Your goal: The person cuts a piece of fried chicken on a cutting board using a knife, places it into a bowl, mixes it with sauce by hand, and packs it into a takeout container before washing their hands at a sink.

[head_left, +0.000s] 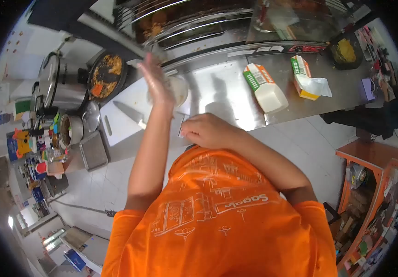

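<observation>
My left hand is raised over the white cutting board, its fingers stretched out and slightly blurred. It holds nothing that I can see. Just right of it, partly hidden by it, sits a round whitish bowl. A knife with a pale handle lies on the board, left of my left wrist. My right hand is at the counter's front edge, close to my orange shirt. Its fingers are curled in, and a small pale bit shows at the fingertips, too small to name.
A black pan of cooked food stands at the back left beside a large steel pot. An open carton and a second carton rest on the steel counter. A glass-fronted display case runs behind.
</observation>
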Demonstrator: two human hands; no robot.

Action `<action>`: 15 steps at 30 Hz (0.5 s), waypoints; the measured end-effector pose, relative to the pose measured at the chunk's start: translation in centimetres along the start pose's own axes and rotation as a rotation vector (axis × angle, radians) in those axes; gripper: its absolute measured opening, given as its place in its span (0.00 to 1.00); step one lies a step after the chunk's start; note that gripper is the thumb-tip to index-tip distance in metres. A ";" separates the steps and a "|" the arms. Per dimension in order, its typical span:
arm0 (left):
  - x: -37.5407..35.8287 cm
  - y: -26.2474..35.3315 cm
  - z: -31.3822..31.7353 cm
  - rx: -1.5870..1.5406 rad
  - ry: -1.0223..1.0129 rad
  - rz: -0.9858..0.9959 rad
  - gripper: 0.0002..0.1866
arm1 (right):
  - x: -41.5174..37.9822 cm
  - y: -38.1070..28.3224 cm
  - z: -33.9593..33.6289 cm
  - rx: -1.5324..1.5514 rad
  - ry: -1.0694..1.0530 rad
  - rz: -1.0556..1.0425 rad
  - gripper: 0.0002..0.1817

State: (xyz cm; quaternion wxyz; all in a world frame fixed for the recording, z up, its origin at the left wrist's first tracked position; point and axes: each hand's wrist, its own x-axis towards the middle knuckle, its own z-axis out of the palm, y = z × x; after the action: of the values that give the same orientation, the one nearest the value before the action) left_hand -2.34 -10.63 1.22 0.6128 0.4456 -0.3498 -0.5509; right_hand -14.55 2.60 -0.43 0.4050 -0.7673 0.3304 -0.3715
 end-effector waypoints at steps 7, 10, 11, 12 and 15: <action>5.1 11.7 9.7 1.271 -0.224 1.006 0.38 | -6.7 0.6 -6.0 0.009 0.232 0.268 0.10; 11.9 14.1 13.8 1.543 -0.098 0.867 0.37 | -8.9 0.0 -7.5 0.103 0.206 0.417 0.10; 14.1 14.8 14.7 1.617 -0.068 0.816 0.37 | -9.7 -0.1 -7.8 0.161 0.167 0.529 0.11; 15.9 15.2 15.1 1.658 -0.055 0.779 0.36 | -10.6 0.3 -7.4 0.194 0.233 0.500 0.11; 19.5 15.6 14.9 1.693 -0.039 0.696 0.36 | -13.0 1.4 -6.7 0.225 0.292 0.518 0.11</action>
State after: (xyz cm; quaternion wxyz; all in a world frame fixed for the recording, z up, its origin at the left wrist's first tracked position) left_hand -7.45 -32.37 19.82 0.2071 0.6062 -0.7617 0.0977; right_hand -26.97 9.95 -2.88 0.5168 -0.5467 0.5262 -0.3965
